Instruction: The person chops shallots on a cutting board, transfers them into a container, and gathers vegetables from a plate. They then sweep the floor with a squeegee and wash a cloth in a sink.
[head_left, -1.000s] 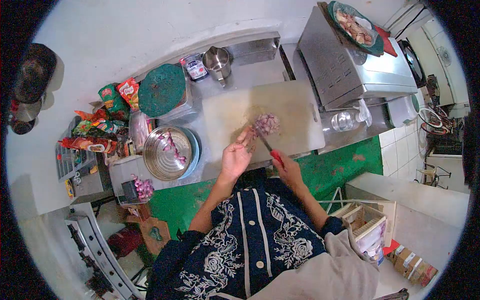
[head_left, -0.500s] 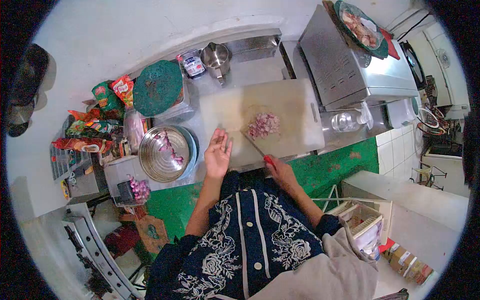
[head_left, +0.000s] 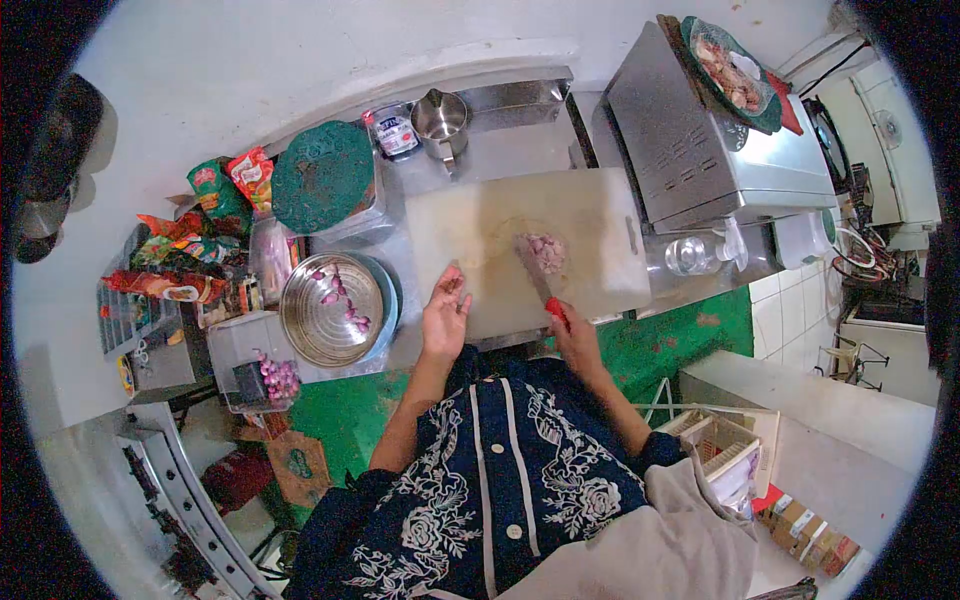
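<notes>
My right hand (head_left: 577, 343) is wrapped round the red handle of a knife (head_left: 536, 270). Its blade lies against a pile of chopped shallots (head_left: 551, 254) on a pale cutting board (head_left: 610, 205). My left hand (head_left: 446, 318) is open with its fingers apart, at the board's left front edge, holding nothing. Left of that hand, a round metal bowl (head_left: 305, 342) has several purple shallots (head_left: 340, 297) in it. More small shallots (head_left: 278, 377) sit in a clear plastic container (head_left: 222, 340) nearer the counter's front left.
Behind the bowl, a green lid (head_left: 320, 178) tops a container. A metal pitcher (head_left: 440, 125) and a labelled jar (head_left: 392, 133) stand behind the board. Food packets (head_left: 170, 288) crowd the left. On the right are a silver box-shaped appliance (head_left: 720, 140) and a clear cup (head_left: 686, 256).
The knife has swung from the pile's left side onto it, its blade now more upright in view. The pile looks more gathered. My left hand remains open by the board.
</notes>
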